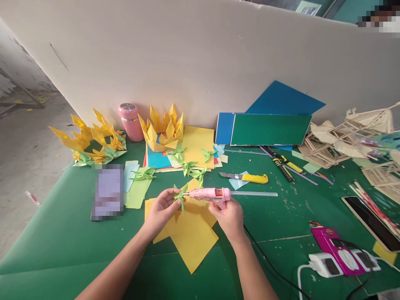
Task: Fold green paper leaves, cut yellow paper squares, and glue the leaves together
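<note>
My left hand (163,208) pinches a green folded-paper flower (181,197) between thumb and fingers. In my right hand (229,216) is a pink hot glue gun (209,193), its nozzle pointing left and touching or almost touching the flower. A clear glue stick (256,193) sticks out of the gun's back end. Beneath both hands lie overlapping yellow paper sheets (192,241). Just beyond, several more green paper flowers (187,168) rest on the table and on a stack of coloured paper (200,143).
Two yellow folded-paper crowns (161,141) and a pink flask (131,123) stand at the back. A yellow utility knife (254,178) lies with its blade out. Pliers (283,166), a magenta power strip (339,250), a phone (371,223) and wooden stick models (331,143) fill the right side.
</note>
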### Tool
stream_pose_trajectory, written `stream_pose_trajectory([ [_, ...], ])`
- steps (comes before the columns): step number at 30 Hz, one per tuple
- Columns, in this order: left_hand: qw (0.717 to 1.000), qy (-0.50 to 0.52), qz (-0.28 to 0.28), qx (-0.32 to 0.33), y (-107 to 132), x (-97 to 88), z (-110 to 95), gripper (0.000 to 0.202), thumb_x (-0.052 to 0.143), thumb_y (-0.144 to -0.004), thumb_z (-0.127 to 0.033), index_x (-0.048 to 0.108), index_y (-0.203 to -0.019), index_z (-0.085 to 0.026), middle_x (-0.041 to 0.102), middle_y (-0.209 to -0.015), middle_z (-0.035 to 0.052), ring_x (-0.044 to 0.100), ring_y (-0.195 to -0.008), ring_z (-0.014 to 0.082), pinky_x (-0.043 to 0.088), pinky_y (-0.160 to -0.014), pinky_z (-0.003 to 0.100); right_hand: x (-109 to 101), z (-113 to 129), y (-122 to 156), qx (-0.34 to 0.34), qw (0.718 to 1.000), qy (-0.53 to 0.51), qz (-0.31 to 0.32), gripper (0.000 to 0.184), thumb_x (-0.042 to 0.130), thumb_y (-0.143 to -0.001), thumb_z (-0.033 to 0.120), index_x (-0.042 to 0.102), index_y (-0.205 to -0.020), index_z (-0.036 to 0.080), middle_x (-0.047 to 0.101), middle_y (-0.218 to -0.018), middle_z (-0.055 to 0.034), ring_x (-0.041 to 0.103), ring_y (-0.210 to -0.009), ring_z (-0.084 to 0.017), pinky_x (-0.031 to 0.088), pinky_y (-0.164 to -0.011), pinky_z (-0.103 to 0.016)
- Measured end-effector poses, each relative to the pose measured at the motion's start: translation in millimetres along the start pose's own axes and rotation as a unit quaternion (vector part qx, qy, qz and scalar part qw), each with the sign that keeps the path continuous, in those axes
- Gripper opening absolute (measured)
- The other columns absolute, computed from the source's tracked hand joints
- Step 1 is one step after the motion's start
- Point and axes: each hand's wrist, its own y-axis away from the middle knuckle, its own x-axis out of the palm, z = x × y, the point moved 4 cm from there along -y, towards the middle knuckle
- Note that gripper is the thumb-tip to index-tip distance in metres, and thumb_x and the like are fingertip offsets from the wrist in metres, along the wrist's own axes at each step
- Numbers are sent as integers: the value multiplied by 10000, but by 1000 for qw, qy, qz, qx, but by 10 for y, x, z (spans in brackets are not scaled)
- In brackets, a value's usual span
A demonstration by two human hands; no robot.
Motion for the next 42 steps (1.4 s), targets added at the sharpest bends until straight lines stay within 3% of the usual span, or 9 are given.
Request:
stream_pose_trajectory([
  [26, 998, 57, 19, -25, 7, 21, -11, 472, 809, -575, -486, 618, -877, -178, 694, -755, 33, 631, -664, 156, 513, -632, 286, -24, -62, -5, -20, 999, 26, -26, 228, 423, -758, 206, 474, -536, 208, 493, -430, 5, 414, -372, -119, 323, -400, -228],
  [36, 999, 32, 6, -15, -5, -22, 23, 452, 786, -613, -469, 623, -917, -177, 687, -800, 39, 649, -736, 180, 526, -656, 295, 5, -62, 30, -26, 999, 23, -2, 225, 420, -745, 182, 480, -530, 210, 505, -453, -2, 460, -413, -131, 364, -437, -229],
  [42, 999, 28, -9, -18, -2, -29, 20, 437, 795, -600, -451, 638, -904, -179, 666, -787, 22, 629, -708, 159, 526, -655, 283, 4, -18, 32, -31, 999, 11, 15, 212, 405, -756, 167, 566, -621, 189, 554, -484, -10, 496, -426, -138, 399, -440, -227],
])
